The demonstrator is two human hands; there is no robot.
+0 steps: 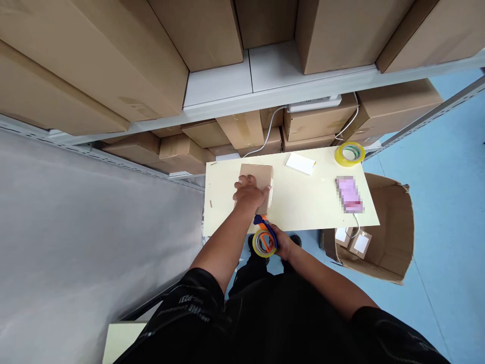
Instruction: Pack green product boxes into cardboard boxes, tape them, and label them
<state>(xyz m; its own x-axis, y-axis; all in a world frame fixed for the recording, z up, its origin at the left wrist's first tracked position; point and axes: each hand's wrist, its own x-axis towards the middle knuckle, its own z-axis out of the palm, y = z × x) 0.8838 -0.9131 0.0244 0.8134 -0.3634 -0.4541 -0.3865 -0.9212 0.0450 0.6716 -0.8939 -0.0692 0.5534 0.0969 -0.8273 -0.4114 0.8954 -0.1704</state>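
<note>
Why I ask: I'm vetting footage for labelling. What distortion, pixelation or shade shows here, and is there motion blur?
Head view: upper-shelf boxes splay outward, suggesting a wide lens; head view: the pink item is pixelated beyond reading; head view: lower boxes sit in shade; head view: left hand and right hand show no obvious blur.

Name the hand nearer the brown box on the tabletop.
Left. The left hand lies on the brown box; the right hand is apart from it, by the tabletop's near edge, holding the tape dispenser.
</note>
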